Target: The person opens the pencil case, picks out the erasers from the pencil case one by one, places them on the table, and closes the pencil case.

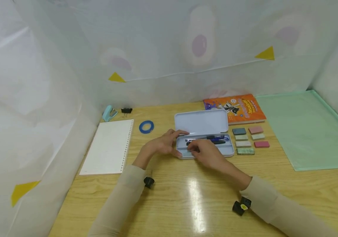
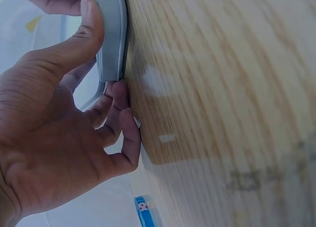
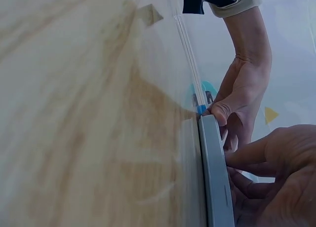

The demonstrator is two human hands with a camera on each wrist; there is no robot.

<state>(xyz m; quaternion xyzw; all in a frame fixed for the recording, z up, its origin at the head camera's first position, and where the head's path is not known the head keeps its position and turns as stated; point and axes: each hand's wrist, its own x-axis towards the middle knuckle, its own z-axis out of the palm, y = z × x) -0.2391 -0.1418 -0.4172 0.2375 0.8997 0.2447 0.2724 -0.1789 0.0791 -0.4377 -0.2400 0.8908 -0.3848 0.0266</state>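
Note:
A pale blue pencil case (image 1: 227, 150) lies on the wooden table with its lid (image 1: 201, 121) raised at the back. Several pens (image 1: 220, 142) lie in its rear compartment. My left hand (image 1: 165, 144) grips the case's left end, thumb on the front edge and fingers spread to the back; in the left wrist view the thumb presses the case wall (image 2: 111, 39). My right hand (image 1: 208, 155) reaches over the front rim, its bent fingers inside the case near the pens' left ends. Whether those fingertips pinch anything is hidden.
Several erasers (image 1: 245, 151) lie right of the case, an orange book (image 1: 247, 110) behind it. A green mat (image 1: 314, 131) is at far right. Leftward are a blue tape roll (image 1: 140, 127), a notebook (image 1: 107, 148), a stapler (image 1: 107, 114) and a black binder clip (image 1: 126, 110).

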